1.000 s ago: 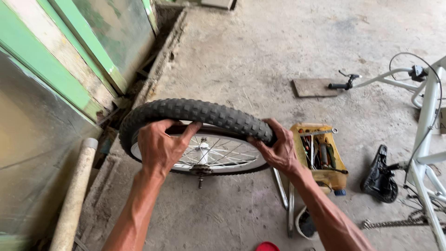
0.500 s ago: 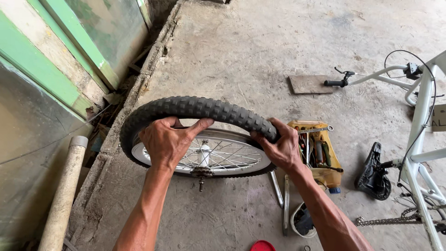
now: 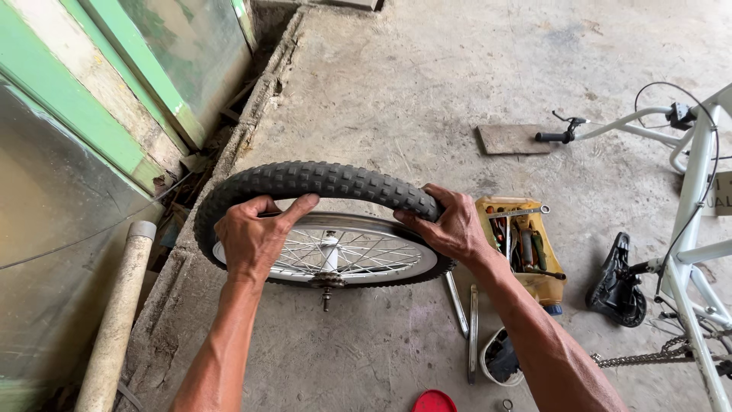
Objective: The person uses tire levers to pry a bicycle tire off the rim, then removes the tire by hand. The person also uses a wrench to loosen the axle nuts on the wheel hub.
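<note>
- The wheel (image 3: 335, 252) lies nearly flat above the concrete floor (image 3: 427, 84), its axle end pointing down at the floor and its broad face turned up; seen from here it stretches widest from left to right.
- The knobby black tyre (image 3: 320, 179) arches clear of the silver rim (image 3: 358, 225) along the far side, so a gap shows between rubber and metal there.
- The left hand (image 3: 255, 236) sits on the left part of the tyre, fingers (image 3: 293, 207) curled over the rubber and pointing right, thumb tucked near the spokes.
- The right hand (image 3: 450, 225) clamps the right part of the tyre, fingers wrapped over the tread, wrist over the rim's edge.
- Just right of the wheel stands a yellow tool tray (image 3: 530, 248), with two flat metal bars (image 3: 465, 317) on the floor near its near end.
- A black saddle (image 3: 614, 278) and a white bike frame (image 3: 698, 229) lie further right; a pale pipe (image 3: 118, 313) leans at the left by the green wall (image 3: 91, 99).
- Compared with half a second ago, both hands keep the same grip spots and the wheel stays in place; the tyre's lift off the rim looks much the same.
</note>
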